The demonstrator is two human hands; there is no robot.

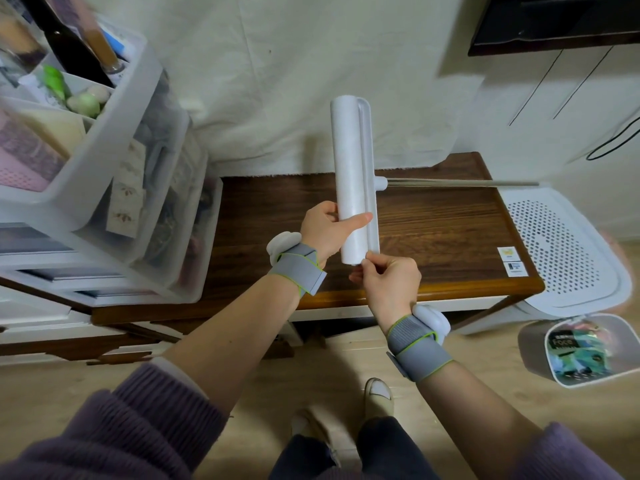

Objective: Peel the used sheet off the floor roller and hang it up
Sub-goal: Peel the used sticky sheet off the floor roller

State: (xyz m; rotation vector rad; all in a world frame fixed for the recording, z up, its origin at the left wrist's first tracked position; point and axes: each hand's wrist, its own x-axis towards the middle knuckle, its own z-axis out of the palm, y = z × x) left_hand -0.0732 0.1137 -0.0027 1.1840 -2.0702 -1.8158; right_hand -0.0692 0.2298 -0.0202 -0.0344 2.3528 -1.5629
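The floor roller (348, 161) is a long white sticky-paper roll in a white frame, held upright above a dark wooden table (433, 223). Its thin metal pole (460, 183) runs off to the right. My left hand (327, 228) wraps around the lower part of the roll, thumb across its front. Just below, my right hand (389, 277) pinches at the roll's bottom end with thumb and forefinger. Whether a sheet edge is lifted there, I cannot tell.
Clear plastic drawer units (114, 188) full of items stand at the left. A white perforated appliance (561, 247) sits right of the table, with a white bin (578, 351) on the floor below it. A white cloth (311, 81) hangs behind. My feet are on the wooden floor.
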